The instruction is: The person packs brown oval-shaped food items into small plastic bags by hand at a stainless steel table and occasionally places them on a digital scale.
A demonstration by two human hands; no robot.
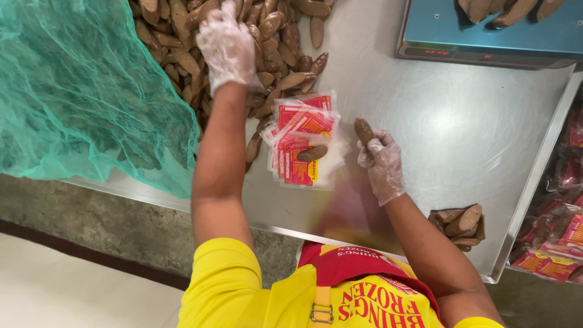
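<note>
From the head camera, the left hand [226,45], in a thin clear glove, reaches far into the heap of brown sausages [267,36] at the far left of the steel table [449,133]; its fingers curl down among them, though what they grip I cannot tell. The right hand [381,163], gloved too, pinches one brown sausage [364,130] upright between its fingertips, just right of a fanned stack of flat red-and-yellow packets [302,143] with clear edges. One sausage [313,153] lies on top of that stack. A green mesh net [79,91] covers the left. A blue scale [486,30] stands far right, carrying sausages. A small pile [460,223] sits near right, and filled red packets [562,237] lie beyond the table's right edge.
</note>
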